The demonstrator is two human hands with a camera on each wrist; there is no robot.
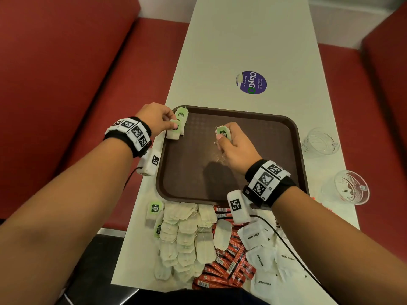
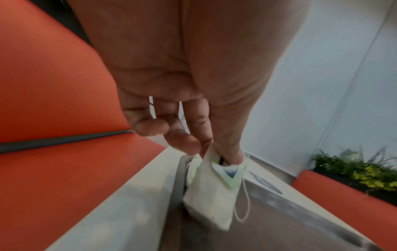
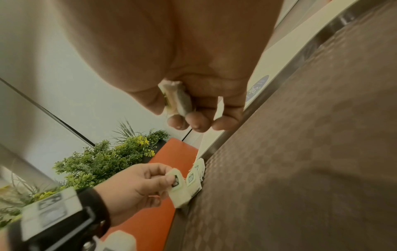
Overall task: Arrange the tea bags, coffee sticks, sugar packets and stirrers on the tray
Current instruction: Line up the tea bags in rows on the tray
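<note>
Head view: the left hand [image 1: 157,116] is pinching a pale, green-tagged tea bag [image 1: 174,129] at the brown tray's [image 1: 264,150] far-left corner; the right hand [image 1: 234,146] is gripping another tea bag [image 1: 223,133] over it. Wrist views: a white table [image 2: 128,203] is standing between red benches [image 3: 171,152].

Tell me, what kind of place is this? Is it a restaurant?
Probably, yes: it looks like a fast-food restaurant or canteen booth. Red padded bench seats run along both sides of a long narrow table, a brown plastic serving tray sits on it, and a round "clean as you go" sticker is stuck to the tabletop.
</note>
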